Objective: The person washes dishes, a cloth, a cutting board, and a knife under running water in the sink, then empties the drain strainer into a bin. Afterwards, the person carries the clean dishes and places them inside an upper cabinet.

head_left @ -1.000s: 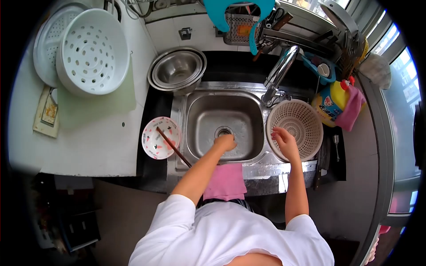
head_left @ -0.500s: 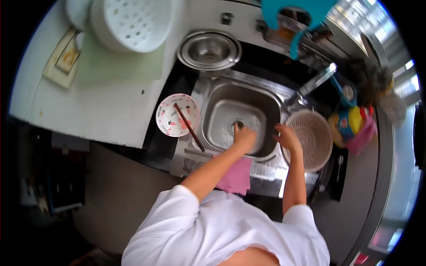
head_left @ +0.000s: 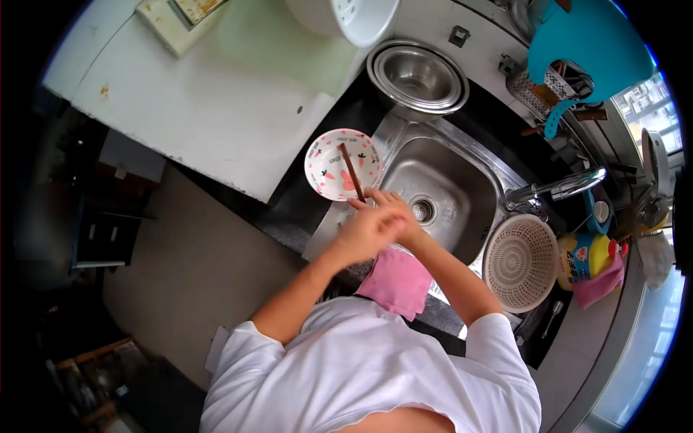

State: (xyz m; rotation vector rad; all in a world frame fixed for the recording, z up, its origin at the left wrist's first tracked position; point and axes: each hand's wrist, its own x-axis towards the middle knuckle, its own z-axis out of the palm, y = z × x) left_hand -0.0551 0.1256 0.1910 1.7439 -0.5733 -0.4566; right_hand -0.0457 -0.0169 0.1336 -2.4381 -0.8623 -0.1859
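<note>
My left hand [head_left: 359,234] and my right hand [head_left: 401,211] overlap over the near-left edge of the steel sink [head_left: 465,184]. The fingers of my right hand look stretched out towards the lower end of brown chopsticks [head_left: 350,164]. My left hand is blurred and partly covered, so its grip cannot be made out. Those chopsticks rest in a white bowl [head_left: 325,173] with a pink and carrot pattern, left of the sink. Whether a finger touches them is unclear. A pink cloth [head_left: 397,283] hangs over the counter's front edge, just below my hands.
Nested steel basins [head_left: 419,79] stand behind the sink. On the right are a beige plastic colander [head_left: 521,263], a chrome faucet [head_left: 570,185] and a yellow bottle [head_left: 586,258] with a pink cloth. A white worktop [head_left: 195,137] extends left, with a white perforated basket [head_left: 364,22] at the back.
Both hands have left the sink basin and its right side and come together near the bowl and chopsticks. The view has shifted, so the counter appears turned and farther right.
</note>
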